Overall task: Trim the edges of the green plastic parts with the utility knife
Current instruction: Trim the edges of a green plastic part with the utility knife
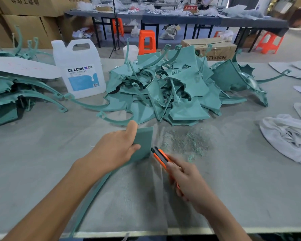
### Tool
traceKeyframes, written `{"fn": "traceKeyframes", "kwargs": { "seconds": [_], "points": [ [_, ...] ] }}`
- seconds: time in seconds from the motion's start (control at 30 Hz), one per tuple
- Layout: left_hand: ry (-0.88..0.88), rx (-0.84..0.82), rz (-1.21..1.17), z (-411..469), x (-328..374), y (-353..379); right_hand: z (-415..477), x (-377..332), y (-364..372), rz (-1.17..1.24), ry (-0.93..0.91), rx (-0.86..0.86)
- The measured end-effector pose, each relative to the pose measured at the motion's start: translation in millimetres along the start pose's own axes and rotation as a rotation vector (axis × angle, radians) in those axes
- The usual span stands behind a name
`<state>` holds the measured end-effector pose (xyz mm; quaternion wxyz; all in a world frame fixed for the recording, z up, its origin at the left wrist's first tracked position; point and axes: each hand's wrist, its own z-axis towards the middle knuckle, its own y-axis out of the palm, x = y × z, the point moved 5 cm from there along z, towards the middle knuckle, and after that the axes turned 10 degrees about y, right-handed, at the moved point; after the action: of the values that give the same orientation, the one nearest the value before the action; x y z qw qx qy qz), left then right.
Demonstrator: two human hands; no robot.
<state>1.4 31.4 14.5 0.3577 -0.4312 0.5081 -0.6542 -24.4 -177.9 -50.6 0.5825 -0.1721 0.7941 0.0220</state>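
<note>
Holding one green part (pixel 144 140) by its flat panel, we are gripping it with our left hand (pixel 115 150), the thumb over the top edge and the fingers curled on the near face. Our right hand (pixel 186 180) is clasping the orange utility knife (pixel 161 156). The two hands are near each other but not touching.

The tip of the knife is sitting just beside the lower right edge of the panel. We cannot tell whether the blade is touching the plastic.

We are judging that this edge is the one being trimmed. To do it well, we are advising a low blade angle, so that only the rough rim is coming off. The stroke should be going away from the holding fingers.

The long curved arm of the part is running toward us along the surface (pixel 233 188). Beyond the knife, green shavings (pixel 184 141) are lying. Farther away the pile of green parts (pixel 163 87) is waiting, with a white jug (pixel 80 70) at its left and a white cloth (pixel 288 138) at the right.
</note>
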Motion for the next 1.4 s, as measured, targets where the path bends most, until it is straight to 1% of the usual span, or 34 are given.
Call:
{"fn": "traceKeyframes", "kwargs": {
  "seconds": [0.07,0.13,0.17,0.2,0.3,0.4,0.5,0.57,0.6,0.67,0.7,0.77,0.8,0.87,0.9,0.97,1.0,1.03,1.07,1.1,1.17,1.23,1.33,1.4],
  "points": [
    [0.004,0.012,0.002,0,0,0,-5,-8,-2,0.13,-0.006,-0.077],
    [-0.011,0.015,0.003,0,-1,0,-11,-20,-8,0.281,-0.033,-0.198],
    [-0.025,0.018,-0.001,1,-2,0,-14,-26,-10,0.31,-0.048,-0.229],
    [-0.035,0.023,-0.009,1,-2,-1,-15,-30,-12,0.309,-0.065,-0.219],
    [-0.059,0.058,-0.126,-2,-4,-4,-12,-30,-15,0.225,-0.084,-0.046],
    [-0.098,0.173,-0.388,-16,-16,-11,-12,-20,-17,0.162,-0.094,0.062],
    [-0.196,0.322,-0.759,-39,-32,-6,-17,-15,-20,0.122,-0.118,0.093],
    [-0.305,0.429,-1.033,-53,-38,13,-19,-16,-22,0.09,-0.135,0.112],
    [-0.373,0.47,-1.132,-59,-40,23,-20,-17,-22,0.072,-0.145,0.117],
    [-0.477,0.484,-1.25,-63,-38,38,-20,-19,-22,0.034,-0.161,0.122],
    [-0.503,0.465,-1.237,-63,-38,41,-21,-20,-21,0.017,-0.171,0.123],
    [-0.486,0.447,-1.064,-60,-42,33,-23,-22,-20,-0.018,-0.204,0.124],
    [-0.44,0.454,-0.945,-57,-44,25,-24,-22,-20,-0.036,-0.222,0.129],
    [-0.289,0.47,-0.676,-52,-42,6,-26,-22,-20,-0.089,-0.246,0.155],
    [-0.211,0.441,-0.55,-48,-38,1,-26,-21,-20,-0.126,-0.255,0.172],
    [-0.09,0.313,-0.33,-40,-30,7,-26,-20,-20,-0.243,-0.278,0.205],
    [-0.069,0.236,-0.232,-36,-28,18,-26,-18,-20,-0.322,-0.288,0.22],
    [-0.085,0.163,-0.133,-35,-27,31,-25,-16,-20,-0.406,-0.291,0.233],
    [-0.112,0.123,-0.051,-35,-26,42,-24,-13,-19,-0.484,-0.291,0.237],
    [-0.134,0.124,0.005,-36,-24,48,-23,-9,-19,-0.545,-0.29,0.236],
    [-0.164,0.157,0.042,-38,-20,53,-20,0,-21,-0.605,-0.283,0.231],
    [-0.203,0.151,0.042,-37,-22,54,-18,6,-22,-0.624,-0.278,0.229],
    [-0.228,0.135,-0.02,-37,-28,54,-9,9,-23,-0.667,-0.258,0.244],
    [-0.213,0.13,-0.046,-37,-29,54,0,10,-31,-0.71,-0.226,0.29]
  ]
}}
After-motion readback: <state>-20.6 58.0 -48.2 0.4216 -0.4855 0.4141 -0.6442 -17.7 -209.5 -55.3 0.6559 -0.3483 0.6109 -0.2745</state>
